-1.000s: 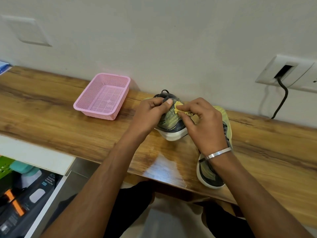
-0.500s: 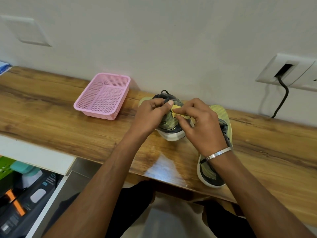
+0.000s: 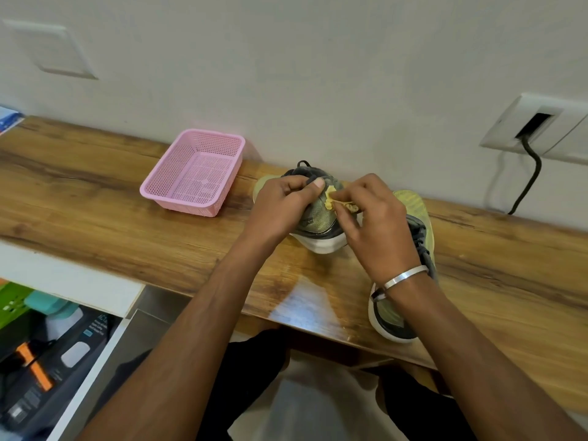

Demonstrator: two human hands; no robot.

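- Hardly anything had moved since the earlier frames: both hands stayed at the grey-green shoe (image 3: 318, 226) in the middle of the frame, and the pinch sat only a touch higher.
- What the yellow scrap (image 3: 330, 200) was could not be made out; it was small and half covered by fingertips.
- Most of the shoe's upper was hidden behind the hands, and the second shoe (image 3: 413, 208) was partly covered by the right wrist and its bangle (image 3: 405, 276).
- The left hand (image 3: 280, 211) gripped the shoe's collar with curled fingers, thumb pressed on top.
- The right hand (image 3: 378, 230) pinched the scrap between thumb and forefinger, the other fingers loosely bent.
- The shoe stood on the wooden shelf (image 3: 95, 202) between the two hands, with the scrap against its upper just right of the left thumb.
- The pink basket (image 3: 194, 173) sat on the shelf left of centre.
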